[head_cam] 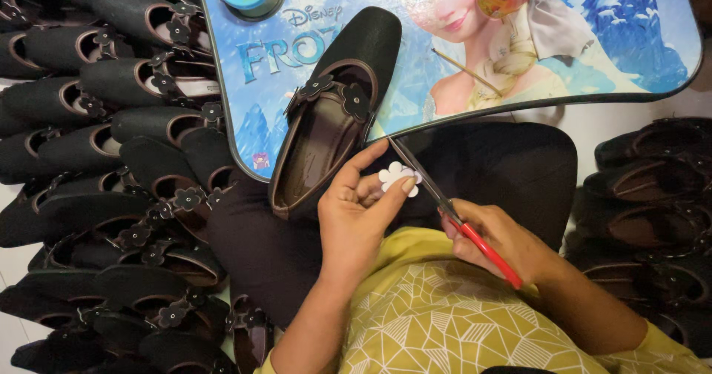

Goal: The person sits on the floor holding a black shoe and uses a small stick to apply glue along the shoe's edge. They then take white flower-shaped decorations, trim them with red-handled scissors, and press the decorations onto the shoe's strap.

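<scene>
Yellow sleeves frame both hands over the lap. Her left hand [354,214] pinches a small white flower cutout [397,176] between thumb and fingers. Just right of it, her right hand [498,242] is clamped on red-handled scissors [454,214], blades slanting up-left past the flower. Beyond the left hand, a black shoe [334,111] lies lengthwise off the picture table [593,55].

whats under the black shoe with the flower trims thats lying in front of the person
The toe of the black shoe rests on the printed lap table; its heel end overhangs the rim onto the dark trouser leg. The table print beneath the shoe is hidden.
</scene>
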Tool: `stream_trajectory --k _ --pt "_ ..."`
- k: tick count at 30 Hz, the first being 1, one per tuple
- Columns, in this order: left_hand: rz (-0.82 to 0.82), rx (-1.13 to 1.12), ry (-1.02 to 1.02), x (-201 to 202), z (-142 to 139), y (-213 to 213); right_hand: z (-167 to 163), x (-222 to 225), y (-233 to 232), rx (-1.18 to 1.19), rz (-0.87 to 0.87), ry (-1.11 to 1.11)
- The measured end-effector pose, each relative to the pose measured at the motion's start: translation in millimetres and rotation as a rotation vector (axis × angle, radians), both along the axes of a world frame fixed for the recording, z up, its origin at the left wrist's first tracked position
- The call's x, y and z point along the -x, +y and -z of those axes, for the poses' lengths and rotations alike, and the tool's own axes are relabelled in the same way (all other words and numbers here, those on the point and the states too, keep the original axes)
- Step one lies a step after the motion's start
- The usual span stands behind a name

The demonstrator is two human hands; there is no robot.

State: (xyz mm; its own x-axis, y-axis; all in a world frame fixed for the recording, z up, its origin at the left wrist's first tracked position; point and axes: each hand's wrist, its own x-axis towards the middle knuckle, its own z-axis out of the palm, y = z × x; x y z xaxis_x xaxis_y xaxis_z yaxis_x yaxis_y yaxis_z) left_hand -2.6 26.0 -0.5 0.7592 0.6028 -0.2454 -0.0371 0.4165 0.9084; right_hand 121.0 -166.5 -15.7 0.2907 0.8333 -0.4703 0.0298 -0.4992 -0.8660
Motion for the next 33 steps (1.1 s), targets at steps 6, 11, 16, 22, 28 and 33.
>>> stream_trajectory --k 6,11,16,22,28,33 --pt "0.011 0.028 -0.028 -0.4 3.0 2.3 7.3 -4.6 -4.5 0.033 -0.003 0.062" --pt "-0.02 0.026 -0.018 -0.8 0.8 3.8 3.1 -3.4 -3.9 -0.093 -0.059 -0.022" --pt "0.01 -0.027 0.04 -0.2 -4.1 5.7 -4.9 -4.8 1.6 -0.129 -0.08 0.012" --pt "0.024 -0.009 0.016 -0.3 -7.1 5.3 -11.7 -7.7 5.1 -0.086 -0.121 -0.047" --pt "0.016 -0.013 0.051 1.2 -8.7 7.9 -12.5 -8.6 8.4 -0.036 -0.163 -0.098" --pt "0.018 -0.062 0.114 1.9 -8.1 9.1 -10.3 -11.2 6.6 -0.089 -0.197 -0.099"
